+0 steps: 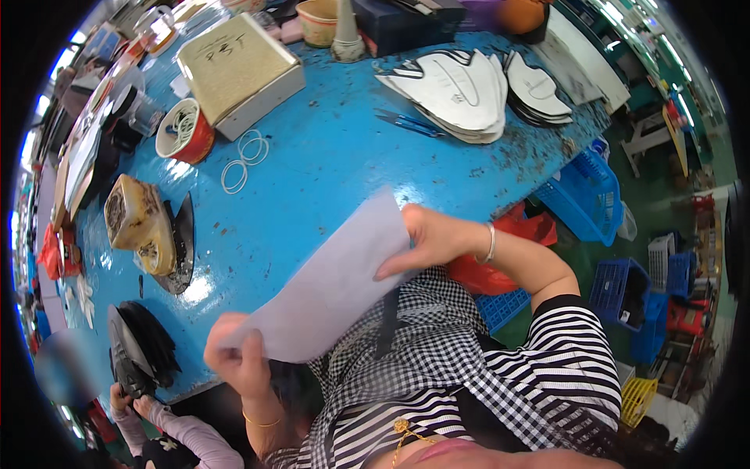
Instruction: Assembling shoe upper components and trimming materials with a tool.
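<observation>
Pale lilac, a thin sheet slants across the centre of the frame, and we see it held at both ends. At lower left of centre, our left hand, slightly blurred, curls its fingers around the lower-left end, its forearm rising from the bottom edge. Our right arm bends at the elbow on the right of the frame, bringing the right hand in sideways to grip the upper-right end. Between our hands, the sheet overlaps the blue tabletop and the checked apron.
</observation>
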Demonstrator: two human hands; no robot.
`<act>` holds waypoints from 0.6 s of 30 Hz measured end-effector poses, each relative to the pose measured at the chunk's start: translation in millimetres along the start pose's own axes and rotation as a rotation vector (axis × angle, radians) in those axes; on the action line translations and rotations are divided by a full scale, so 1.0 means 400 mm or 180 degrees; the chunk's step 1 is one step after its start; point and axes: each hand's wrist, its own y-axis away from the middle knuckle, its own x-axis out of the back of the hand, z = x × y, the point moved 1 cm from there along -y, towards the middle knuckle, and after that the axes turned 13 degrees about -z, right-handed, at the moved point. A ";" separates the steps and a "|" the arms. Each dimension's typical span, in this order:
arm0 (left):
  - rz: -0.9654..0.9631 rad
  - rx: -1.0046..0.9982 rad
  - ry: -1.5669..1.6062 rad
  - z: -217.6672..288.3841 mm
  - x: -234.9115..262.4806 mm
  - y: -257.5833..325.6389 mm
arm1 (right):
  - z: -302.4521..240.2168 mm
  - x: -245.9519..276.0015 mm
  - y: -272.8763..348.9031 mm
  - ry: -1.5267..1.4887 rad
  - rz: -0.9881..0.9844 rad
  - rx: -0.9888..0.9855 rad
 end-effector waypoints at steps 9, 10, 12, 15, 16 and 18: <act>-0.2106 0.2641 0.0783 -0.012 -0.127 0.057 | 0.015 -0.171 0.223 -0.1014 0.0945 -0.0599; -0.2098 0.2478 0.1212 -0.044 -0.121 0.062 | 0.040 -0.203 0.241 -0.1247 0.1001 -0.0626; -0.2545 0.2835 0.1953 -0.078 -0.100 0.054 | 0.043 -0.247 0.272 -0.1459 0.1128 -0.0412; -0.3733 0.1211 0.2111 -0.145 -0.115 0.030 | 0.062 -0.306 0.307 -0.1861 0.1365 -0.0053; -0.3521 0.2143 0.1896 -0.146 -0.101 0.043 | 0.079 -0.318 0.330 -0.1909 0.1392 -0.0107; -0.3318 0.1925 0.2568 -0.146 -0.148 0.035 | 0.077 -0.341 0.347 -0.1621 0.1401 -0.0209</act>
